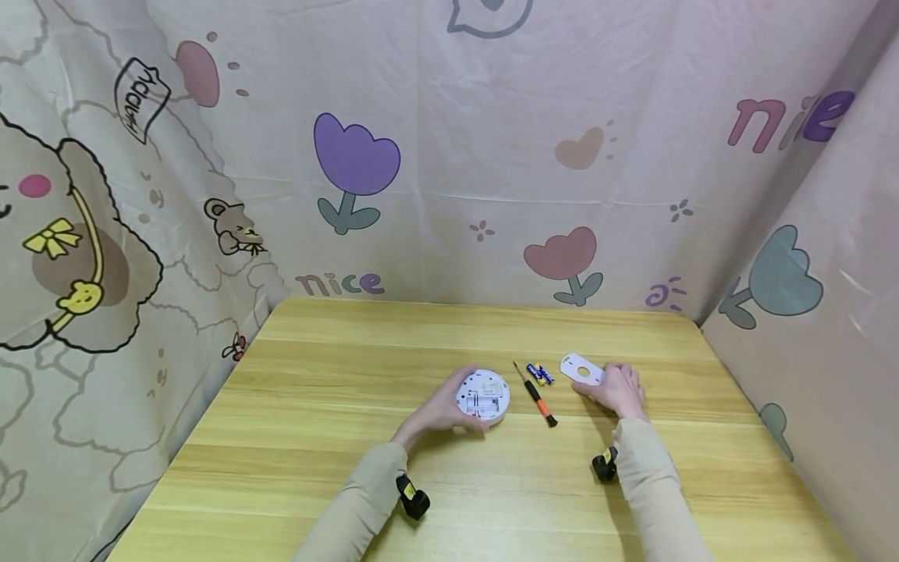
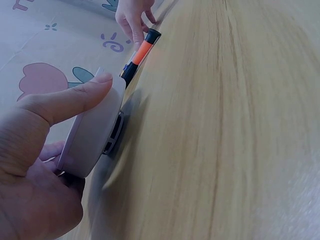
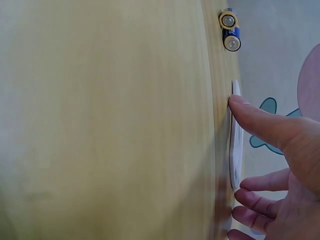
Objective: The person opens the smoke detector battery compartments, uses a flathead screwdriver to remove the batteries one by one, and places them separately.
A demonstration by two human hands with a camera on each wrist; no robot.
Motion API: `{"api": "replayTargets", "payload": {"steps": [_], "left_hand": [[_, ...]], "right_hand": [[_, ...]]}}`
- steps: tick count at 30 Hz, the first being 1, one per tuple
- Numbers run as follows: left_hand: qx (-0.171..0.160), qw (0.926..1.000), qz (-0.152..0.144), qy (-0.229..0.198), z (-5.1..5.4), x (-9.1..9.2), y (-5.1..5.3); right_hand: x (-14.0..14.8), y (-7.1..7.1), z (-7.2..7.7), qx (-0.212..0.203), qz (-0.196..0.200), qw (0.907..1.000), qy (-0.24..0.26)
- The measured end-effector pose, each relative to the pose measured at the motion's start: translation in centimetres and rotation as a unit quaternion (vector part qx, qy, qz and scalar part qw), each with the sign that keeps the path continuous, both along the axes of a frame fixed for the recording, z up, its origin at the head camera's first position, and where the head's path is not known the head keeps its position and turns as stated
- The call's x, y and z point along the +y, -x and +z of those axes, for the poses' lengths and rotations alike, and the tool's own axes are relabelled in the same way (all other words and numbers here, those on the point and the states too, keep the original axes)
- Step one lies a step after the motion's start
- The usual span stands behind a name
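Note:
My left hand (image 1: pixel 444 406) grips a round white smoke detector (image 1: pixel 483 396) by its rim, thumb on the near side and fingers on the far side. Its back faces up, showing an uncovered battery compartment. In the left wrist view, a slotted part sticks out beneath the detector (image 2: pixel 92 132), close to the table. Over to the right, my right hand (image 1: pixel 616 389) holds a flat white mounting plate (image 1: pixel 581 368) with a round hole in it. The right wrist view has the thumb and fingertips at the edges of the plate (image 3: pixel 236 142), which is low over or on the table.
Between the hands lies a screwdriver (image 1: pixel 540 403) with an orange and black handle, its tip pointing away. Two blue and gold batteries (image 1: pixel 540 374) lie beside it. The wooden table (image 1: pixel 337 351) ends at a patterned curtain (image 1: pixel 435 156) behind and at the sides.

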State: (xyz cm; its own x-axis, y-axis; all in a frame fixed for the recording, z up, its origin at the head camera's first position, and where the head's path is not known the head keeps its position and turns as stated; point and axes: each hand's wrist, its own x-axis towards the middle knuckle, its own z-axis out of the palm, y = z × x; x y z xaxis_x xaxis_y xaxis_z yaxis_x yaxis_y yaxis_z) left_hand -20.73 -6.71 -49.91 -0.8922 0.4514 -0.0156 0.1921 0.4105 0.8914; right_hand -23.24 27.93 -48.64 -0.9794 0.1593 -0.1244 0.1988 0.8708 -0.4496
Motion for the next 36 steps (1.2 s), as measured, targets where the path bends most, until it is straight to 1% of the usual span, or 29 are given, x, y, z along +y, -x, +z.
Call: {"api": "replayTargets", "payload": {"steps": [6,15,26,36], "left_hand": [[0.002,1.0000,-0.001,-0.002,-0.01,0.00,0.00],[0.004,1.0000,-0.003,-0.005,0.06,-0.01,-0.06],[0.003,1.0000,-0.002,-0.002,0.12,0.01,-0.12],[0.007,1.0000,-0.004,0.003,0.21,-0.05,-0.12]], "right_hand": [[0.00,0.10,0.01,-0.003,0.003,0.9999,-0.011],[0.06,0.22,-0.16,0.002,0.003,0.9999,-0.015],[0.06,0.14,0.09,0.011,-0.001,0.9999,0.002],[0.18,0.29,-0.13,0.043,-0.015,0.9986,0.027]]}}
